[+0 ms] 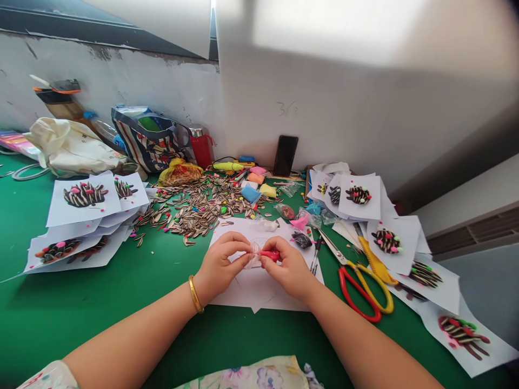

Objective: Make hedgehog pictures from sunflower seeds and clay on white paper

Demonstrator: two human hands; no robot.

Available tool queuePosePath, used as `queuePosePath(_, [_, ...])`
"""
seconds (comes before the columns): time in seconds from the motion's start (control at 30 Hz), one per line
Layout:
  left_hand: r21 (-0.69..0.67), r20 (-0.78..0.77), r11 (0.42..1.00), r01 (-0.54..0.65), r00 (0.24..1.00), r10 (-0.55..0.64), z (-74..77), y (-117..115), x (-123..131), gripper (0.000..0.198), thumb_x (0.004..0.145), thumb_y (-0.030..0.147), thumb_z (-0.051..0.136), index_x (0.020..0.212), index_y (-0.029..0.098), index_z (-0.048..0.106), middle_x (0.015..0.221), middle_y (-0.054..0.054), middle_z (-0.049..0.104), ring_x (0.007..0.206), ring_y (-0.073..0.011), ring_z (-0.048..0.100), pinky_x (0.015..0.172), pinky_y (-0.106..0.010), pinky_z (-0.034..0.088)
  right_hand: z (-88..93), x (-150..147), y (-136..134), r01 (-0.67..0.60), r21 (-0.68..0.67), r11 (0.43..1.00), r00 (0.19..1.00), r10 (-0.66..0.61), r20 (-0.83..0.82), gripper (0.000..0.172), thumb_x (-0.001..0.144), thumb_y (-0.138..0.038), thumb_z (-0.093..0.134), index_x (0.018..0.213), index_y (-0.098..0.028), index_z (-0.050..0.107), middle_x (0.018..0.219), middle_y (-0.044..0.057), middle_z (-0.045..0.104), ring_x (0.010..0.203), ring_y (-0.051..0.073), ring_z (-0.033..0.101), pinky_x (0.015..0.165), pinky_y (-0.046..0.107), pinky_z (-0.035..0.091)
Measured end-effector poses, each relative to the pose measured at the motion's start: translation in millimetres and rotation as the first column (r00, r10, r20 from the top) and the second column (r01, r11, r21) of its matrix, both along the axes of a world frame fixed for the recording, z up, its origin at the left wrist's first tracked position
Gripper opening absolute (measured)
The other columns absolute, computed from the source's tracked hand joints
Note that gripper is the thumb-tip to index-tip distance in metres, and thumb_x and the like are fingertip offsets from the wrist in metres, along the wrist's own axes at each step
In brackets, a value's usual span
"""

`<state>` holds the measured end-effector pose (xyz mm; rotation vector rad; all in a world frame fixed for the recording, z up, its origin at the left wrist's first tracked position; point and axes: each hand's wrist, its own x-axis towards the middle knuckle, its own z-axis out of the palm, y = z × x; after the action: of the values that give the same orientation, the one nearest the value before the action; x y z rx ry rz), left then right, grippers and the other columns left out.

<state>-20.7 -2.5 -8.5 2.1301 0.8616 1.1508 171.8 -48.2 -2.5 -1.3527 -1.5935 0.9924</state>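
My left hand (pixel 222 265) and my right hand (pixel 287 267) meet above a white paper sheet (pixel 263 294). Between their fingertips is a small piece of clear plastic film (pixel 253 254), pinched by my left hand. My right hand pinches a lump of red modelling clay (pixel 271 255) against that film. A dark clay lump in a clear bag (pixel 302 240) lies just beyond my right hand. Close to my right wrist rest red-and-yellow-handled scissors (pixel 360 286). My left wrist wears a gold bangle (pixel 195 293).
A heap of sunflower seeds (pixel 203 208) covers the green table mat (pixel 81 319) behind the sheet. Paper sheets bearing seed-and-clay hedgehog shapes (pixel 387 243) lie at both sides. Clay packets, a tote bag, a red bottle and an upright phone stand along the wall.
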Motion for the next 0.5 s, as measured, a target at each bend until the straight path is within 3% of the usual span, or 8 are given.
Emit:
queuePosePath(0.13, [0.005,0.05,0.999,-0.04,0.998,0.04,0.5,2,-2,0.004,0.081,0.023,0.073,0.08,0.02,0.07,0.089,-0.004,0.064,0.086,-0.0168,0.062,0.079,-0.03,0.051,-1.3,0,1,-0.006,-0.034,0.999,0.999,0.004,-0.043,0.011,0.086,-0.03,0.059,0.09,-0.022,0.054,0.078,-0.002,0.058,0.072,0.014,0.056,0.065,0.026,0.044])
queuePosePath(0.4, [0.026,0.012,0.999,-0.038,0.999,0.038,0.7,8,-5,0.02,0.093,0.021,0.057,0.104,0.025,0.073,0.099,-0.005,0.067,0.095,-0.0172,0.062,0.085,-0.032,0.051,-8.2,5,3,0.002,-0.06,0.998,0.996,-0.008,-0.089,0.011,0.087,-0.031,0.06,0.091,-0.023,0.053,0.079,-0.002,0.059,0.072,0.015,0.058,0.067,0.028,0.045])
queuePosePath(0.5, [0.008,0.038,0.999,-0.043,0.998,0.042,-0.4,11,-7,0.017,0.091,0.026,0.062,0.103,0.025,0.074,0.096,-0.005,0.067,0.093,-0.0175,0.062,0.084,-0.031,0.051,-9.1,6,3,0.003,-0.073,0.997,0.994,-0.011,-0.104,0.011,0.087,-0.031,0.059,0.091,-0.023,0.053,0.078,-0.002,0.06,0.072,0.015,0.059,0.067,0.028,0.045])
